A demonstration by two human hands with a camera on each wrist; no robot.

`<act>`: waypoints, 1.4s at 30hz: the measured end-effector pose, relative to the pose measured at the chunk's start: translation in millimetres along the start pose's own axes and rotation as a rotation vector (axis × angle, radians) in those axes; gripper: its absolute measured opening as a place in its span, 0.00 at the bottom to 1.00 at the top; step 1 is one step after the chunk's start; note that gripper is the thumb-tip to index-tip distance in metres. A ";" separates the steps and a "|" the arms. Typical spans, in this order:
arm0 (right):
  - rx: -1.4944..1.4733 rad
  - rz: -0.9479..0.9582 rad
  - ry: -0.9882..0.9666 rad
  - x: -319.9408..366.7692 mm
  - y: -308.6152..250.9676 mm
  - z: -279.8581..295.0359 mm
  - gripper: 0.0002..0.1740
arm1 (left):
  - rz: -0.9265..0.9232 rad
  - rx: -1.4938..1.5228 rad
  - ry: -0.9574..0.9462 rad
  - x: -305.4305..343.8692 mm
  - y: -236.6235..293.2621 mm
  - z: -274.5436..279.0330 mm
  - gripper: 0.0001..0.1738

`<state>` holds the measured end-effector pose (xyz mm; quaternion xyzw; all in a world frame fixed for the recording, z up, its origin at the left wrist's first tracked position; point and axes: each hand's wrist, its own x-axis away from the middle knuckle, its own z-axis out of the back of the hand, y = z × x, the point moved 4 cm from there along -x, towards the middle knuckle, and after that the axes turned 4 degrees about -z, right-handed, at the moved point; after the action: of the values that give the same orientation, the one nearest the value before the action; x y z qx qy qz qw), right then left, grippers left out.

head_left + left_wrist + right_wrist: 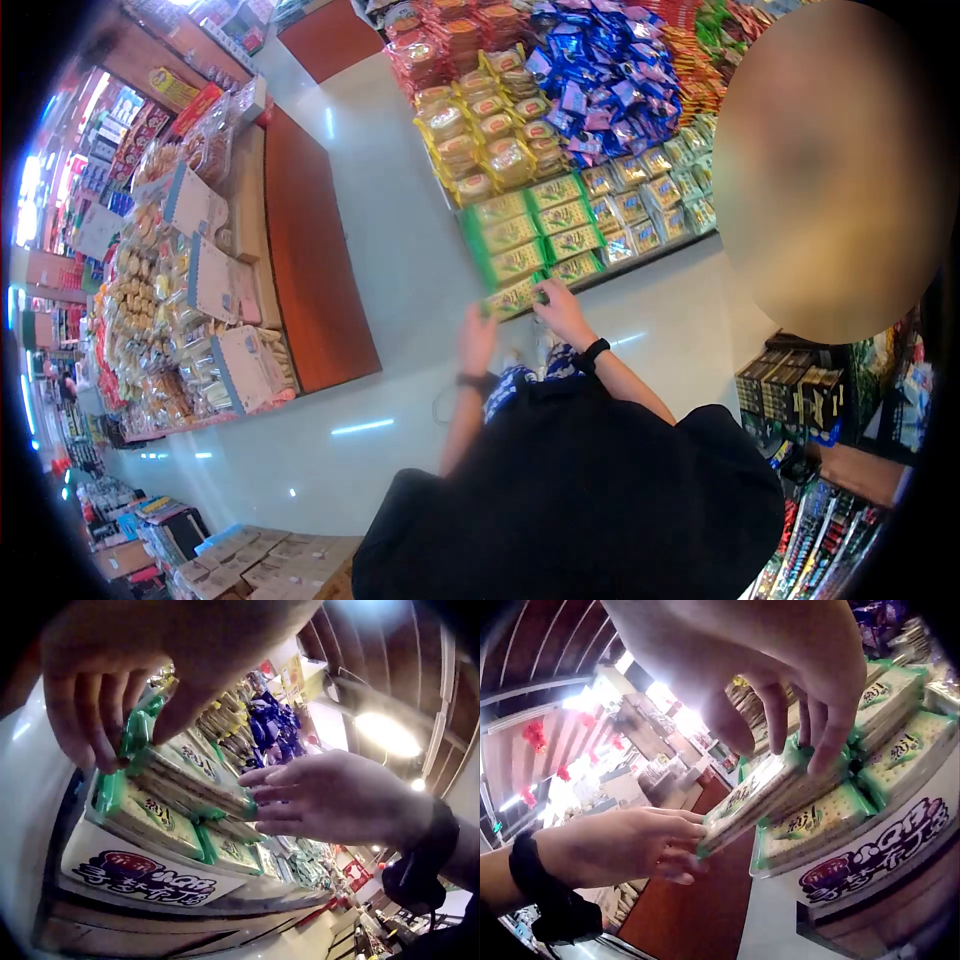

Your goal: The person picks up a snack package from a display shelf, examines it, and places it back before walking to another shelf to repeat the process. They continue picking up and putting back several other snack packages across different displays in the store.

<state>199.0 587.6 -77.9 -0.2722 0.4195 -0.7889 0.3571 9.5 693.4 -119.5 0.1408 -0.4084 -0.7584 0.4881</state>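
A flat packet of crackers (750, 793) in clear wrap with green ends lies slightly tilted over the front stack of matching packets (817, 821). My left hand (478, 342) grips one end of it; in the right wrist view the left fingers (676, 825) are at its near edge. At the other end my right hand (563, 312) holds the packet with bent fingers, seen close up in the right wrist view. The left wrist view shows both hands, left (112, 697) and right (337, 796), at opposite ends of the packet (196, 766).
Below the stacks runs a white display edge with printed lettering (139, 877). Yellow-wrapped packets (480, 130), blue packets (600, 90) and silver packets (635, 205) fill the display behind. A red-brown shelf (315, 260) with bagged snacks stands left across the aisle. Dark boxes (790, 388) are at right.
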 end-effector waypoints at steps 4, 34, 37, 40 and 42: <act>0.049 0.112 0.029 -48.1 0.8 -11.6 0.08 | 0.100 0.007 -0.009 -37.8 9.9 -3.5 0.28; 0.215 -0.065 -0.189 -66.8 65.5 -8.0 0.10 | 0.074 -0.039 -0.354 -79.8 12.0 -31.0 0.27; 0.153 -0.113 -0.144 -63.9 72.5 -7.5 0.12 | 0.190 0.012 -0.379 -76.5 25.7 -23.3 0.28; 0.111 -0.128 -0.126 -62.8 72.7 -6.1 0.13 | 0.219 0.178 -0.321 -80.3 7.3 -32.9 0.28; 0.152 -0.095 -0.099 -62.0 74.3 -10.7 0.14 | 0.216 0.271 -0.290 -80.3 -2.8 -36.3 0.28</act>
<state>253.2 612.5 -155.0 -0.3027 0.3267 -0.8201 0.3593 68.8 745.1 -159.3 0.0499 -0.5853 -0.6520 0.4794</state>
